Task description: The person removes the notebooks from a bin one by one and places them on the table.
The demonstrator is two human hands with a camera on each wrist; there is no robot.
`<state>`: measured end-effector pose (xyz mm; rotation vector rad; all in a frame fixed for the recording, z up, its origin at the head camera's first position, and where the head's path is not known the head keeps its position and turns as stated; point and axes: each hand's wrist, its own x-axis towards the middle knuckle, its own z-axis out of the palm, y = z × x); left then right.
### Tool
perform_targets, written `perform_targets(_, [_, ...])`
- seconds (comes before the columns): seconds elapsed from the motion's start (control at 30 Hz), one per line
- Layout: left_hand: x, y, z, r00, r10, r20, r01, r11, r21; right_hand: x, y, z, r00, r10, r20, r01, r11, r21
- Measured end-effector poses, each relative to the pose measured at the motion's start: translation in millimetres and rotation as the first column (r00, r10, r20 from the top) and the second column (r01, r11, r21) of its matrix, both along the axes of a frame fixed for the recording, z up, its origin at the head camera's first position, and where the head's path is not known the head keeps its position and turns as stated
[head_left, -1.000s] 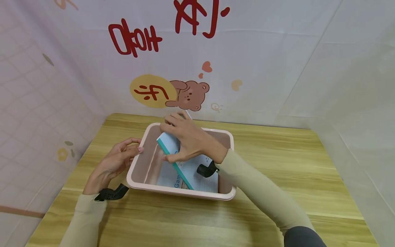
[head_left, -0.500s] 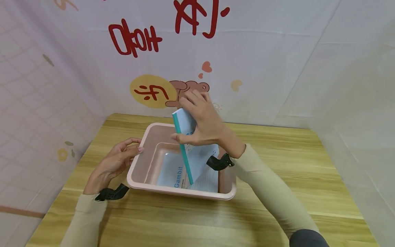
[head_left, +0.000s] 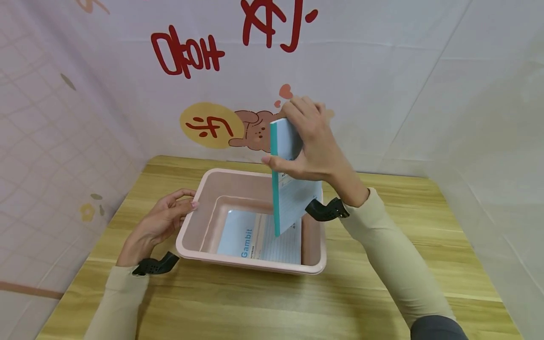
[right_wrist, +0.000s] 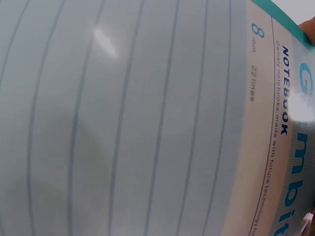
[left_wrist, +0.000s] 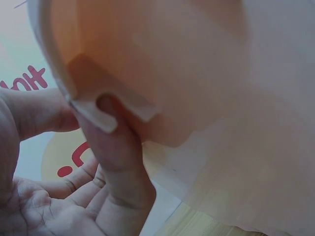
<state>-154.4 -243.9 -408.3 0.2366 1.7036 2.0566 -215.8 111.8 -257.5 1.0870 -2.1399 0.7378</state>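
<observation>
In the head view my right hand (head_left: 312,141) grips a light-blue notebook (head_left: 297,200) with a teal spine. The thumb lies at the spine and the fingers curl over its top edge. The notebook stands upright above the right part of a pink plastic basin (head_left: 250,266). Its cover (right_wrist: 147,123), with ruled lines and print, fills the right wrist view. A second light-blue notebook (head_left: 238,233) lies flat on the basin's floor, partly hidden. At the basin's left rim my left hand (head_left: 157,222) pinches the edge; the left wrist view shows a finger under the lip (left_wrist: 103,118).
The basin stands on a wood-grain table (head_left: 395,226), near its back edge. Behind rises a white wall cloth (head_left: 361,66) with red characters and a cartoon bear (head_left: 257,132). More cloth encloses the left and right sides.
My right hand has lifted the notebook up and to the right, turning it from slanted to upright. More of the notebook beneath shows. My left hand stays on the basin's rim.
</observation>
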Motion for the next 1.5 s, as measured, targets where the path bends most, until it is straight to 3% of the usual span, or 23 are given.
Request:
perform_targets(0.37, [-1.4, -0.3, -1.8, 1.000, -0.004, -0.010, 0.004, 1.000, 0.008, -7.4, 41.7, 20.7, 0.990, -0.138, 0.038, 0.139, 0.990, -0.019])
perform_targets(0.7, [-2.3, 0.9, -2.3, 0.999, -0.012, -0.035, 0.012, 1.000, 0.020, -32.6, 92.5, -0.3, 0.942, -0.314, 0.119, 0.308, 0.949, 0.070])
perform_targets(0.97, [-2.0, 0.7, -2.1, 1.000, -0.012, -0.027, 0.013, 1.000, 0.016, -46.5, 126.2, -25.8, 0.873, -0.441, 0.207, 0.415, 0.896, 0.156])
perform_targets(1.1, [-2.2, 0.9, -1.8, 1.000, -0.006, -0.025, 0.006, 1.000, 0.016, -54.8, 141.7, -40.5, 0.829, -0.502, 0.248, 0.454, 0.861, 0.228])
perform_targets(1.3, [-1.5, -0.2, -1.8, 1.000, -0.009, -0.025, 0.010, 1.000, 0.022, -68.7, 159.6, -72.6, 0.753, -0.562, 0.341, 0.460, 0.821, 0.338])
perform_targets(1.5, [-0.2, 0.1, -1.6, 1.000, -0.019, -0.023, 0.020, 1.000, 0.016, -82.9, 171.6, -107.6, 0.693, -0.596, 0.405, 0.428, 0.792, 0.435])
